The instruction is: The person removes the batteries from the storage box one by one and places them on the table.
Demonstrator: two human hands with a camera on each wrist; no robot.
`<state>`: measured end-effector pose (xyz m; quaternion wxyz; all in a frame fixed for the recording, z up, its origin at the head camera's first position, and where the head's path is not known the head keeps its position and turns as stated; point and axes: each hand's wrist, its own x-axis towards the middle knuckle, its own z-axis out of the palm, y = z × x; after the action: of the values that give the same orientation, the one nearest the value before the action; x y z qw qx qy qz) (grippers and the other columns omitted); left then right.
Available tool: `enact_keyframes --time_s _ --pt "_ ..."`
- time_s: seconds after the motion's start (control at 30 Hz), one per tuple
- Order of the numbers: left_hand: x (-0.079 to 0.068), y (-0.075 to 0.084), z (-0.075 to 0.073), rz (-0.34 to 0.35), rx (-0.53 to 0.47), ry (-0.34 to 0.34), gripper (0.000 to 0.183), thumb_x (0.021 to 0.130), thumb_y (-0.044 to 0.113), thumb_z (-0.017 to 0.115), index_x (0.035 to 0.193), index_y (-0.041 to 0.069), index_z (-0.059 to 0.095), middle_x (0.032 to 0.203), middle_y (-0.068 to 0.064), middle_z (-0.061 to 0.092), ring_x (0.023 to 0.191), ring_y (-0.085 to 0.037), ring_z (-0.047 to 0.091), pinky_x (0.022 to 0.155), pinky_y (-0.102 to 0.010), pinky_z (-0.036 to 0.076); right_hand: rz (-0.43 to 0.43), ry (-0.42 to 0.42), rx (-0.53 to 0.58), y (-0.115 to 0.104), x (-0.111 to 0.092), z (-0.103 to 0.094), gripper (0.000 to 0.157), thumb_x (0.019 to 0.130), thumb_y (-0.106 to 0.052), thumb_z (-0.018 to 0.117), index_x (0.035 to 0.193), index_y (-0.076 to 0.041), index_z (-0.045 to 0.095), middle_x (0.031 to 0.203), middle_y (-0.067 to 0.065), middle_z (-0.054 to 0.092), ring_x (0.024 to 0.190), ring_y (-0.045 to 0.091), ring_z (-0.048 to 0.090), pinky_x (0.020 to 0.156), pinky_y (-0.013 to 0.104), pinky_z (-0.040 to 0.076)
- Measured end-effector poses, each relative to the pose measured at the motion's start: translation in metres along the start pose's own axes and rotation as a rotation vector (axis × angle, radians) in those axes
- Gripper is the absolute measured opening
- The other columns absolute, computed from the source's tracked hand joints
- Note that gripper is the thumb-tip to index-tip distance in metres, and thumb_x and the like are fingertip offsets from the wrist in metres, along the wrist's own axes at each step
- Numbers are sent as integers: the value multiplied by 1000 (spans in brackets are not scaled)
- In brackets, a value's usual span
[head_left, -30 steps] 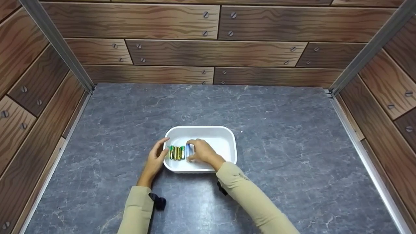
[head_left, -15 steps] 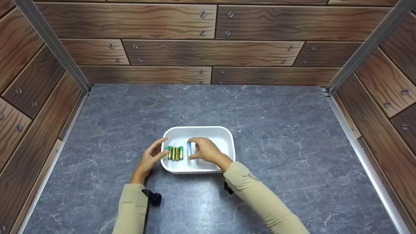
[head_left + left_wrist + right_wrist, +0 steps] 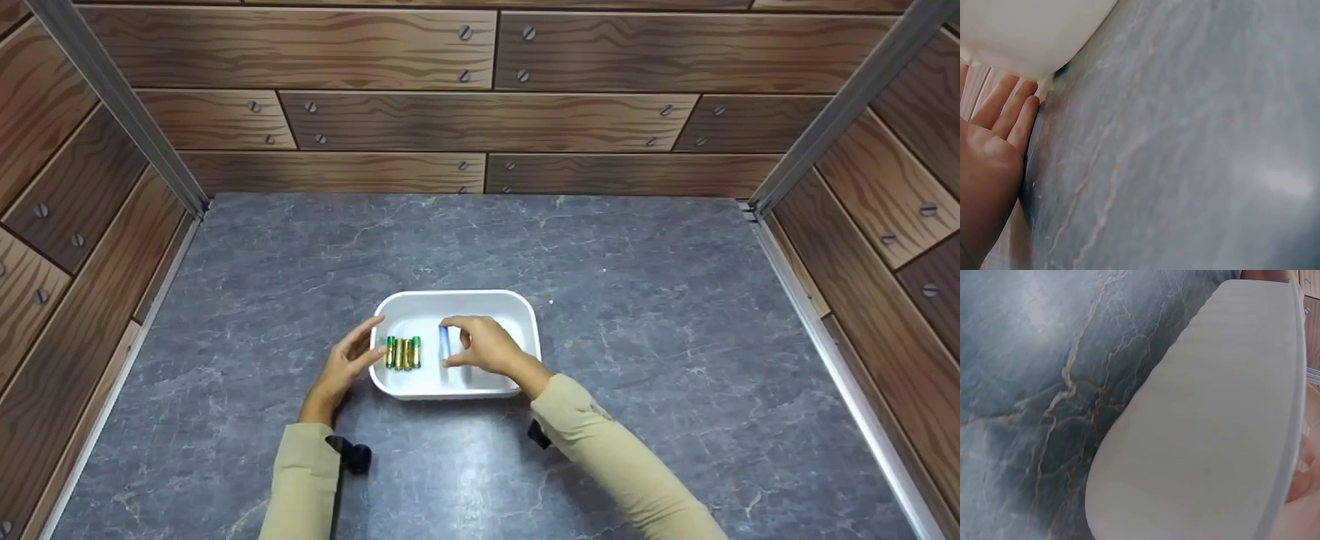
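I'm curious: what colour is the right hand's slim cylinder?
That slim cylinder looks blue, clearest in the head view.

Left hand [image 3: 994, 152], white tray [image 3: 1027, 31], marbled surface [image 3: 1162, 157]

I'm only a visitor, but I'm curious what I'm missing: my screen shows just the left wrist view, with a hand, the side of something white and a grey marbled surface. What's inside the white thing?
Observer: In the head view it is a white tray, and four green and gold batteries show side by side in it.

Visitor: And where's the other one of the hands?

Observer: The right hand is over the tray, pinching a slim blue cylinder, possibly another battery.

Visitor: Is that touching the row?

Observer: No, a white gap shows between them.
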<state>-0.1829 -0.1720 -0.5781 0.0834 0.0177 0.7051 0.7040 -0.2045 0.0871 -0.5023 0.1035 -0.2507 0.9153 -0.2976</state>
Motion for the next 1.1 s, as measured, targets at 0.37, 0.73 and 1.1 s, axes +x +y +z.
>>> enact_keyframes --time_s 0.37,0.73,1.1 --pt "0 0 0 25 -9 11 57 90 2 63 144 2 43 152 -20 41 141 -36 40 99 -7 39 -17 24 30 6 -10 -17 57 73 -21 83 125 -6 62 65 -1 49 61 6 39 61 18 33" --pt "1 0 2 24 -17 16 57 89 0 63 142 0 44 151 -20 41 143 -34 37 105 -11 37 -8 55 108 19 -25 -31 56 74 -17 83 124 -2 62 63 -6 43 58 7 37 58 18 31" --pt "0 1 2 -7 -2 22 58 90 2 63 144 3 43 152 -19 41 143 -33 38 114 -31 37 31 72 145 34 -41 -42 56 74 -14 82 125 -1 61 60 -5 42 54 7 34 55 17 31"
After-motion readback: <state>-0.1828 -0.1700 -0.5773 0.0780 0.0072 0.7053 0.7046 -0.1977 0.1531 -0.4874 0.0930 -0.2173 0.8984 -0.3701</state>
